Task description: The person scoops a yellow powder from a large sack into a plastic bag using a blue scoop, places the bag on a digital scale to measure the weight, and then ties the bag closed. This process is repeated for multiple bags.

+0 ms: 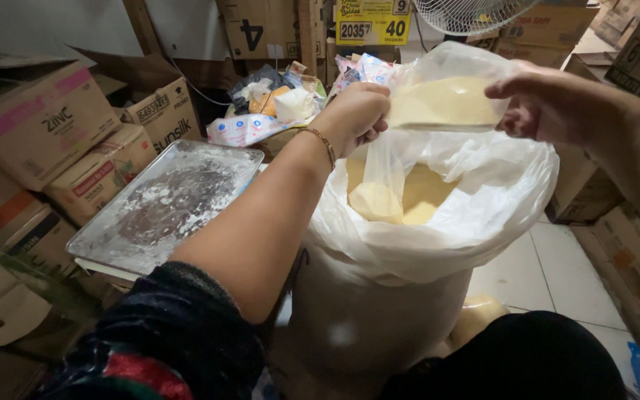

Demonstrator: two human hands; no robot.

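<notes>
Nearest to me I see my left forearm rising from a dark patterned sleeve (164, 333) at the lower left and reaching up and away toward the middle of the view, a thin bracelet (325, 144) on the wrist. Below and right of it stands the big white sack (379, 311), lined with a clear plastic liner (512, 192) folded out over its rim; yellow powder (416, 196) lies inside.

My left hand (353, 111) is closed in a fist, knuckles up, pinching the left top edge of a small clear plastic bag (446, 89). My right hand (546, 104) comes in from the right with the forearm sloping down from the far right edge; its fingers are curled and pinched on the bag's right top edge. Between the two hands the bag hangs just above the sack's mouth, part filled with the same yellow powder.

Left of the sack, a metal tray (105, 230) dusted with white powder rests on stacked cardboard boxes (46, 126). Farther off, behind my left hand, sits a heap of small packets (261, 111), with a white fan (468, 15) at the far top edge.
</notes>
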